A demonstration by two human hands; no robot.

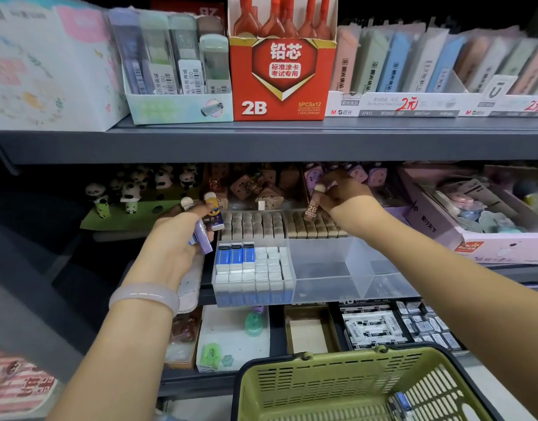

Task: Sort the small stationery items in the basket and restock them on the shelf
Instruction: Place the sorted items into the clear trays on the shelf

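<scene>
Now restocking: right hand (342, 194) pinches a brown 2B lead tube (312, 205) above its matching row (315, 226); left hand (173, 241) grips spare tubes (205, 220). Next, likely slot it upright.

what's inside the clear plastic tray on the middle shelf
The clear tray holds rows of erasers in its left section; the right sections look empty. Lower erasers are hidden by those on top.

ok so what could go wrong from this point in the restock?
1. The right hand pinches the brown 2B lead tube only near its cap, above the tray of matching brown tubes; it could slip or tip its neighbours.
2. The left hand holds several tubes at once, so one might slide out.
3. The clear divided bin overhangs the shelf edge; a bump could shift it.
</scene>
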